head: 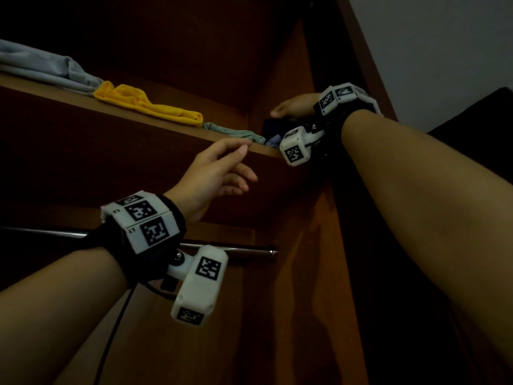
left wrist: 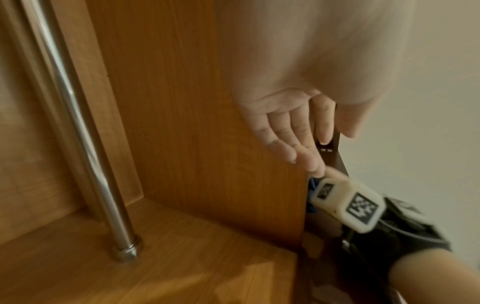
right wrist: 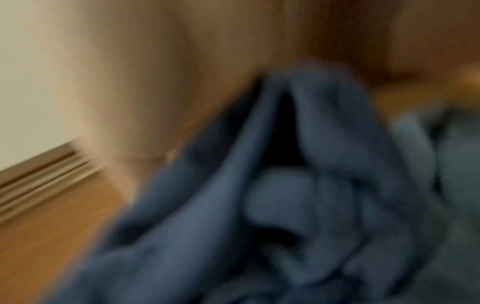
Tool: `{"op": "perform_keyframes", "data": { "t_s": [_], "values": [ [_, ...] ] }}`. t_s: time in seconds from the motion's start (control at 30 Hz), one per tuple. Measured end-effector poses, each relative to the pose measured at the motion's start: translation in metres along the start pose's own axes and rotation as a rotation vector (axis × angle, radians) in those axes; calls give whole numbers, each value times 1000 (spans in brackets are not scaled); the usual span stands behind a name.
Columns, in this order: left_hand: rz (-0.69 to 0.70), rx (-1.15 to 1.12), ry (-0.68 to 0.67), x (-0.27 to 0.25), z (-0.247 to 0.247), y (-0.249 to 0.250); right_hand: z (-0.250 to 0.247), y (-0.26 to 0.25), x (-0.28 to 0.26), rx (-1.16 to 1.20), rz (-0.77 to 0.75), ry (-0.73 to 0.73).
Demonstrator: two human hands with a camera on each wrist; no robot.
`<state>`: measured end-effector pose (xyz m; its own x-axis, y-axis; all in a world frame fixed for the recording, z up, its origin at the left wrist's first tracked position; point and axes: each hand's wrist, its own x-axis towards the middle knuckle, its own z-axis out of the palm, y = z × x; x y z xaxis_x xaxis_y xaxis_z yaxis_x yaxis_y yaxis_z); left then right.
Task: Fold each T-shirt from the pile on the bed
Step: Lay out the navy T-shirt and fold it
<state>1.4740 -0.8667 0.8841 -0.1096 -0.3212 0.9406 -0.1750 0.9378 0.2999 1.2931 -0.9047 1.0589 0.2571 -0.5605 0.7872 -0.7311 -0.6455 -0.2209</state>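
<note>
On the wardrobe shelf (head: 166,122), right hand (head: 294,107) atop the blue T-shirt (head: 273,133), grip unclear; left hand (head: 219,168) loosely spread.

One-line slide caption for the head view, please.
Right hand on a dark blue garment at the wardrobe shelf's right end; left hand open below the shelf edge.

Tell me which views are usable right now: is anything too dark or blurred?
Head view: dim and underexposed, yet the left hand and yellow garment on the shelf read fine. Left wrist view: bright, slightly motion-blurred. Right wrist view: heavily smeared; only blue fabric is recognisable.
</note>
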Motion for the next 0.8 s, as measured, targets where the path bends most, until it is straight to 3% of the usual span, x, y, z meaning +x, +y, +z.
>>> {"op": "perform_keyframes", "data": {
  "t_s": [0.1,0.17,0.3,0.43,0.63,0.7,0.8],
  "values": [
    [-25,1,20,-3,2,2,6,-11,-26,-68,51,-165],
    [-47,-1,39,-6,4,6,15,-8,-32,-122,29,-166],
    [-78,-11,69,-13,10,18,34,-8,-54,-236,51,43],
    [-101,-48,89,-32,15,28,38,-11,-76,-130,34,139],
    [-223,-145,40,-95,37,25,53,10,-156,89,-176,637],
    [-274,-181,-19,-116,54,24,49,22,-199,56,-189,685],
    [-330,-268,-109,-141,91,28,29,44,-258,-55,-78,652]
  ]
}}
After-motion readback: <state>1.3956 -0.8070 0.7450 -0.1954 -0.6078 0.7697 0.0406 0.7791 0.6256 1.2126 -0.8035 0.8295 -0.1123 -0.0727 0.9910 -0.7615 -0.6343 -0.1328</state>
